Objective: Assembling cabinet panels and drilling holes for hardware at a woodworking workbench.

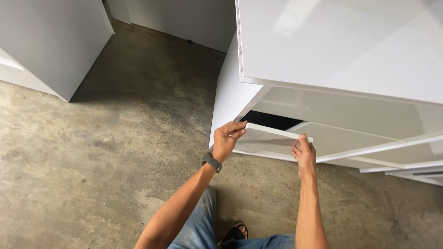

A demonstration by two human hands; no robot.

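**Both hands on a thin white panel at the cabinet front**

Fingertips of the left hand [227, 138] pinched on the left end of a thin, flat, glossy white rectangular panel [277, 132], thumb below and fingers curled over the top edge. Fingers of the right hand [304, 154] pressed together and closed around the panel's right end, thumb side against its edge. Panel held roughly level, tilted slightly down to the right, just in front of a dark rectangular opening [270, 121] in the front of a large glossy white cabinet [341, 50]. More white slats and panels [397, 150] lying at an angle to the right, under the cabinet's overhanging top.

Dark grey wristwatch [212, 161] on the left wrist. Both forearms bare, reaching up from the bottom edge. Blue denim trousers [198, 226] and a dark sandal [235, 233] below. Mottled grey concrete floor [101, 152] all around. Another white cabinet body [50, 41] standing well apart at upper left.
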